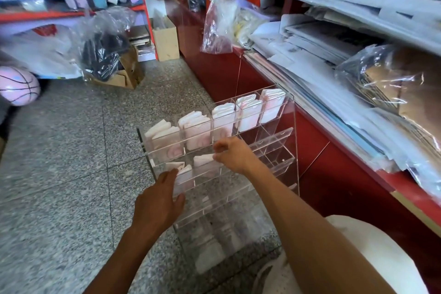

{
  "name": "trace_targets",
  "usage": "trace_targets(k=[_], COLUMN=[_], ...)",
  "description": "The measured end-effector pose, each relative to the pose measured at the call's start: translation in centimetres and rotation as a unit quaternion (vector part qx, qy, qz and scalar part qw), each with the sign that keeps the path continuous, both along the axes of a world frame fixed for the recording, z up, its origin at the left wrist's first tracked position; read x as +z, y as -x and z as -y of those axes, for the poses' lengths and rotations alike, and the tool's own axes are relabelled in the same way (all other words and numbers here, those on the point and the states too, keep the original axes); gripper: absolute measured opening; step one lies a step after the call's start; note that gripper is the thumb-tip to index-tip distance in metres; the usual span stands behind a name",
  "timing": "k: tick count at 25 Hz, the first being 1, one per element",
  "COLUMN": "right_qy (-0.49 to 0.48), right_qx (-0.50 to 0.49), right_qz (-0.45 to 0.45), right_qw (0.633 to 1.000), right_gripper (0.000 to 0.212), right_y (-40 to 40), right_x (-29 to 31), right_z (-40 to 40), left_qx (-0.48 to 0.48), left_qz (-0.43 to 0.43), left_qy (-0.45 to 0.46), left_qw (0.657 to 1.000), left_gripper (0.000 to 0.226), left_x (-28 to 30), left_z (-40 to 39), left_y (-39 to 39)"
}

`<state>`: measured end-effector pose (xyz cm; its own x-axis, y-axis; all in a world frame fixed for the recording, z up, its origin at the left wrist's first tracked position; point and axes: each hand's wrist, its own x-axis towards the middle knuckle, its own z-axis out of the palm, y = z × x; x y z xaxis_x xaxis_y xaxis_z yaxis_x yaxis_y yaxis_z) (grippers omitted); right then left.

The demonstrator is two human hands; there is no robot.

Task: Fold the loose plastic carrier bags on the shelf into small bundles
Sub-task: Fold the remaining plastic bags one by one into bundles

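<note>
A clear acrylic rack (292, 150) with rows of small compartments stands on the floor against a red counter. Its top row holds several folded white-and-pink bag bundles (198, 126). The second row holds two bundles, one at the left (185, 172) and one beside it (202, 160). My left hand (158, 200) hovers with straight fingers at the rack's left front, fingertips at the left bundle. My right hand (232, 154) reaches into the second row, its fingers curled at the edge of the second bundle; whether they pinch it is unclear.
The red counter (334, 155) on the right carries stacks of papers and plastic-wrapped sheets (346, 83). A hanging clear bag (219, 24), cardboard boxes (164, 38), a black-filled plastic bag (102, 50) and a pink basketball (18, 86) stand around the speckled floor (71, 162).
</note>
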<state>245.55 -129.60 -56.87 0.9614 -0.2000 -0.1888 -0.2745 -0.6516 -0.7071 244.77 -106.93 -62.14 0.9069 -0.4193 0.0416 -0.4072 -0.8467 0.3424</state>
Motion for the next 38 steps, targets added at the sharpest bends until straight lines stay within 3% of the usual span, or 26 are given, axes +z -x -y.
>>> trace_targets(k=[5, 10, 13, 17, 22, 24, 28, 32, 35, 38], right_qy=[0.033, 0.26, 0.292, 0.367, 0.407, 0.4, 0.288, 0.199, 0.212, 0.231], right_qx=[-0.016, -0.086, -0.173, -0.232, -0.331, -0.372, -0.484, -0.479, -0.447, -0.425], right_qz=[0.007, 0.074, 0.116, 0.116, 0.063, -0.016, -0.129, -0.21, -0.164, -0.124], right_qw=[0.999, 0.959, 0.934, 0.893, 0.849, 0.838, 0.816, 0.829, 0.854, 0.867], right_gripper=[0.052, 0.072, 0.074, 0.067, 0.063, 0.061, 0.056, 0.072, 0.061, 0.053], right_y=[1.8, 6.3, 10.9, 21.8, 36.5, 42.2, 52.6, 57.4, 58.5, 59.0], right_x=[2.4, 6.9, 9.5, 10.7, 10.5, 10.4, 9.2, 6.6, 5.7, 5.4], right_z=[0.8, 6.3, 10.8, 15.8, 18.8, 19.8, 21.7, 23.1, 25.3, 26.8], left_qx=[-0.026, -0.145, -0.213, -0.318, -0.471, -0.531, -0.628, -0.686, -0.678, -0.61], left_qz=[0.065, 0.1, 0.094, 0.1, 0.107, 0.108, 0.097, 0.115, 0.103, 0.036], left_qy=[-0.021, -0.013, 0.012, 0.083, 0.138, 0.143, 0.136, 0.067, 0.005, -0.036], left_qw=[0.997, 0.984, 0.973, 0.939, 0.865, 0.828, 0.76, 0.716, 0.728, 0.791], left_gripper=[0.066, 0.061, 0.07, 0.059, 0.06, 0.056, 0.043, 0.035, 0.041, 0.055], left_x=[-0.6, 0.3, 1.5, 3.9, 7.8, 9.0, 11.7, 13.6, 12.7, 10.5], left_z=[-0.2, 3.9, 8.5, 16.6, 27.4, 31.1, 37.7, 43.5, 48.3, 51.7], left_y=[2.5, 5.3, 6.4, 9.2, 14.2, 17.3, 24.4, 30.4, 33.6, 34.2])
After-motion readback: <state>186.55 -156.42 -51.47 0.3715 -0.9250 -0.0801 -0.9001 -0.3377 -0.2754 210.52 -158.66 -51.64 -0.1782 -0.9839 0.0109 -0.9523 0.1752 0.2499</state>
